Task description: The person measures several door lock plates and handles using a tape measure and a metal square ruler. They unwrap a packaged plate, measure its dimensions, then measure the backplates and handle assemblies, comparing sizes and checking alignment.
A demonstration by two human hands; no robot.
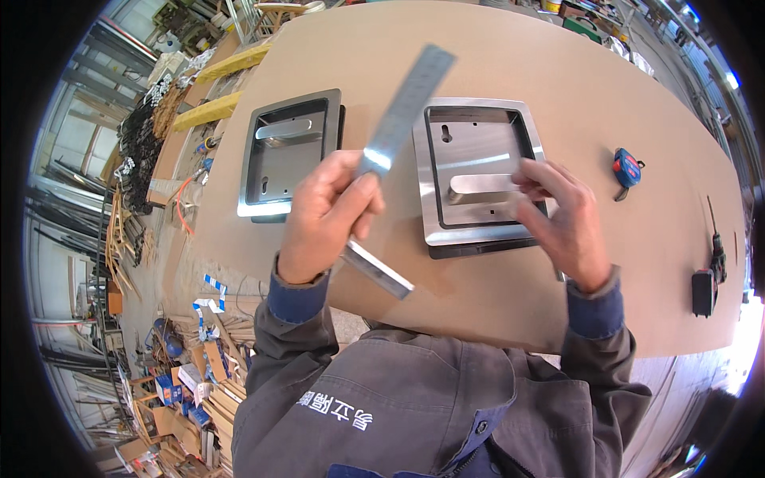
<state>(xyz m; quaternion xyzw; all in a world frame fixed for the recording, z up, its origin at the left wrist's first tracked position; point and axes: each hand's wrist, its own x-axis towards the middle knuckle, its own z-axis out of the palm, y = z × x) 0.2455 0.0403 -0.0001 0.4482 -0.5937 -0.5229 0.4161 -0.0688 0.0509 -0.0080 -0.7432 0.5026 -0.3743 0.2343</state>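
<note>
My left hand is closed around a steel try square. Its flat ruled blade points up and away to the right, while its thicker stock sticks out below the hand. My right hand is half curled at the right end of a lever handle, thumb and fingers apart; whether they touch it I cannot tell. That lever belongs to the right-hand recessed metal lock plate, a brushed square frame with a dark inner rim. A similar lock plate lies left of my left hand.
Both plates lie on a large brown board. A blue and red tape measure lies right of my right hand; a dark cordless drill is by the right edge. Yellow wrapped beams and piled scrap wood are at left.
</note>
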